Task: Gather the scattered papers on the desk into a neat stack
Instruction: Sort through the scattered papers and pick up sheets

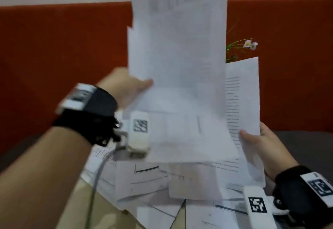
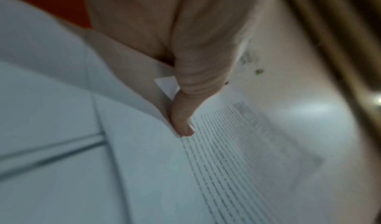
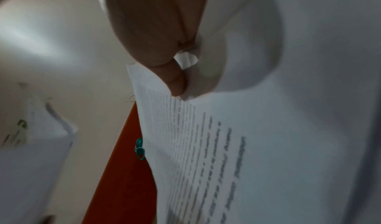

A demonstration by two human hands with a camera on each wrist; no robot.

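A person lifts printed sheets above a paper-strewn desk.

The left hand (image 1: 124,84) pinches tall papers (image 1: 178,52) at their lower left edge; the right hand (image 1: 259,144) grips another printed sheet (image 1: 241,91) beside them. Loose pages (image 1: 144,180) lie on the desk (image 1: 100,209) below.

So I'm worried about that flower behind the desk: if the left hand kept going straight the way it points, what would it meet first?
Probably the orange panel, not the flower, which sits off to the right. The left hand points up and away, holding raised papers. Depth is unclear.
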